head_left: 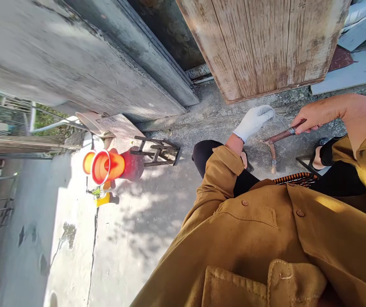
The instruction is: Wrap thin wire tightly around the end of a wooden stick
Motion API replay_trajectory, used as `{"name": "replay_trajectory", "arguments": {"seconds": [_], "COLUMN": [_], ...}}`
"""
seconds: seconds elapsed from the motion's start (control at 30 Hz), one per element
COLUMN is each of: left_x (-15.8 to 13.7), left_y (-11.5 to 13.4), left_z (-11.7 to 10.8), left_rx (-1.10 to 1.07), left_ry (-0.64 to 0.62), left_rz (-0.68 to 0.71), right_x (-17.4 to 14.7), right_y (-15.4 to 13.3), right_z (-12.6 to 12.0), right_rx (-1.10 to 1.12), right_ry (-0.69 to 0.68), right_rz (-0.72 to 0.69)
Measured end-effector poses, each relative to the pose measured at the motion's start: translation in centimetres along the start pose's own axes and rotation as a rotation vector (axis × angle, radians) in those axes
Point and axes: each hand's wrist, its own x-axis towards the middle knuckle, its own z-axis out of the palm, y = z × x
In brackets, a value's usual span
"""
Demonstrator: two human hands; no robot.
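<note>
My right hand, bare, is closed around the upper end of a brown forked wooden stick. Grey windings show on the stick just below my fingers and again on its lower branch. A white knit glove covers my left hand, whose fingers are pinched together. A thin pale strand runs from those fingertips toward the wound part of the stick; whether it is wire or thread I cannot tell. Both hands are out in front of my knees, above the concrete ground.
A weathered wooden panel leans beyond my hands, with pale boards at its right. Under me is a woven seat. To the left stand a small dark wooden stool, an orange-red bucket and a yellow object.
</note>
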Motion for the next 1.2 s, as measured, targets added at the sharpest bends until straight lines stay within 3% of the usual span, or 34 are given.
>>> {"name": "replay_trajectory", "arguments": {"seconds": [0.07,0.13,0.23,0.3,0.4,0.5,0.57,0.63,0.77,0.9,1.0,1.13,1.2], "left_x": [0.3,0.4,0.0,-0.3,-0.7,-0.7,-0.7,-0.6,-0.2,0.6,0.9,0.2,-0.2], "left_y": [-0.2,0.0,0.7,1.2,1.8,1.9,1.8,1.5,0.7,-0.2,-0.5,0.5,1.2], "left_z": [0.3,1.1,2.7,3.4,3.1,2.0,1.5,1.2,0.9,1.2,2.2,3.5,3.7], "left_rx": [-0.052,-0.115,-0.179,-0.182,-0.113,0.026,0.089,0.103,0.056,-0.022,-0.117,-0.212,-0.212], "left_ry": [0.046,0.019,-0.166,-0.290,-0.320,-0.267,-0.232,-0.182,-0.112,-0.083,-0.081,-0.137,-0.191], "left_rz": [-0.028,-0.037,-0.048,-0.053,-0.022,0.011,0.009,-0.013,-0.073,-0.071,-0.035,-0.058,-0.081], "right_x": [-1.3,-2.5,-3.0,-2.4,-0.7,0.8,1.4,1.6,1.4,0.3,-1.2,-2.2,-1.9], "right_y": [-0.5,-0.9,-0.9,-0.4,0.5,0.7,0.4,-0.2,-0.7,-0.1,-0.1,-0.9,-1.0], "right_z": [-0.5,-1.0,-1.4,-1.6,-1.9,-1.5,-0.9,-0.2,0.1,-0.7,-1.2,-1.3,-1.6], "right_rx": [0.150,0.309,0.484,0.442,0.086,-0.120,-0.111,-0.093,0.011,0.115,0.255,0.650,0.749], "right_ry": [0.138,0.424,0.817,0.893,0.743,0.350,0.100,-0.035,-0.121,-0.088,0.109,0.696,0.961], "right_rz": [-0.140,-0.166,-0.039,0.079,0.335,0.404,0.325,0.250,0.066,-0.173,-0.237,-0.183,-0.070]}}
